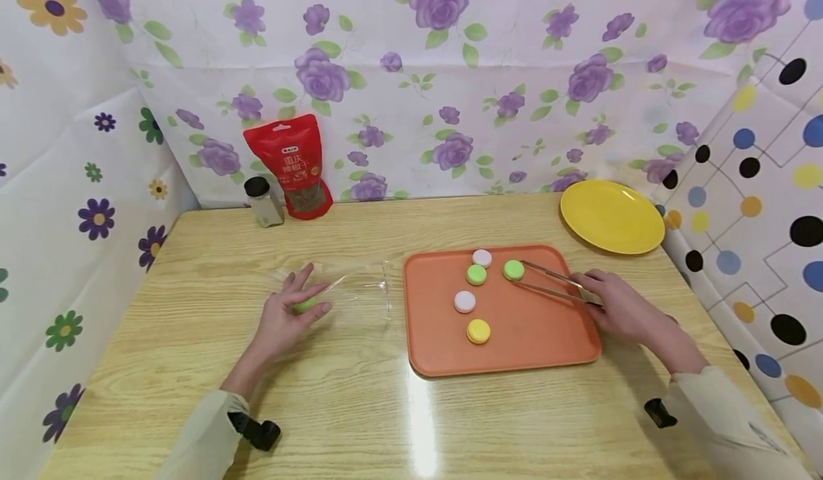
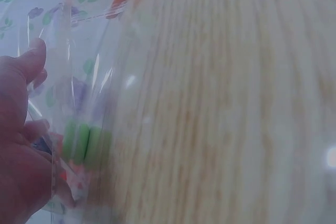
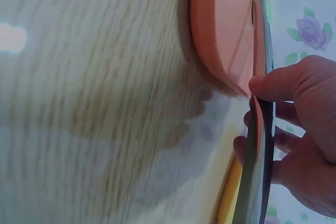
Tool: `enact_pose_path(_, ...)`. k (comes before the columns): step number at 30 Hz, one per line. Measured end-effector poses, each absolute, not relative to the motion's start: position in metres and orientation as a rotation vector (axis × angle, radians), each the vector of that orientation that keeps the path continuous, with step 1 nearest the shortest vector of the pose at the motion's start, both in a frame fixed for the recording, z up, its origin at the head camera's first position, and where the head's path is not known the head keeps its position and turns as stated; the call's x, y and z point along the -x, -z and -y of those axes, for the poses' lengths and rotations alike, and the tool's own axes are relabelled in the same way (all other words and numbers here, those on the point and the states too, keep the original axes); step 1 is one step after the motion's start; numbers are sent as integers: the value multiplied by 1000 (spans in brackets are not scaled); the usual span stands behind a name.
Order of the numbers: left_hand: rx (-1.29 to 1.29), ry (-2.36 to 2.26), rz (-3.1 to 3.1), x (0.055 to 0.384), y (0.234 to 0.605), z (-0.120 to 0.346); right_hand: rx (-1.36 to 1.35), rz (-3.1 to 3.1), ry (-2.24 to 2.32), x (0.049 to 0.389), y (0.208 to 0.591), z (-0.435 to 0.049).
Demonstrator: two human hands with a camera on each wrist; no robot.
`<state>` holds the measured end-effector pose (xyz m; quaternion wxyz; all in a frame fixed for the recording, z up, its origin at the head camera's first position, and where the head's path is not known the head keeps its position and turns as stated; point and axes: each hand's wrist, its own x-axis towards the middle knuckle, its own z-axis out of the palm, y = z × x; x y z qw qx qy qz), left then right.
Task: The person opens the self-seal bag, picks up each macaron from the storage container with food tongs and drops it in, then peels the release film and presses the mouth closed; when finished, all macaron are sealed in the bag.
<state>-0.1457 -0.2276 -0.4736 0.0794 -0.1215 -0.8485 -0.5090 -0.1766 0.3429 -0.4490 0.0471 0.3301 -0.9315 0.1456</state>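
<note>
In the head view my left hand (image 1: 292, 310) grips a clear plastic container (image 1: 366, 287) lying on its side on the table. A green macaron (image 2: 86, 142) shows through its wall in the left wrist view. My right hand (image 1: 620, 308) holds metal tongs (image 1: 553, 291) over an orange tray (image 1: 534, 348). The tong tips are spread at the right side of a green macaron (image 1: 514, 271); whether they touch it is hard to tell. Also on the tray are another green macaron (image 1: 476, 275), two pale macarons (image 1: 465, 301) and a yellow macaron (image 1: 479, 331).
A yellow plate (image 1: 611, 216) lies at the table's back right. At the back left stand a red pouch (image 1: 292, 162) and a small black-capped jar (image 1: 263, 201). Patterned cloth walls close off the back and both sides of the wooden table (image 1: 347, 408).
</note>
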Motion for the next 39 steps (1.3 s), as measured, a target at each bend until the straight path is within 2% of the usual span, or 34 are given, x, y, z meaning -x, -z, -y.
enact_pose_path(10, 359, 1546, 2515, 146, 474, 229, -994, 2802, -452, 181, 454, -336)
enact_pose_path(20, 387, 1520, 2503, 147, 475, 231, -972, 2798, -477, 174, 443, -321)
enact_pose_path(39, 396, 1546, 2472, 145, 472, 229, -1340, 2699, -588, 182, 426, -184)
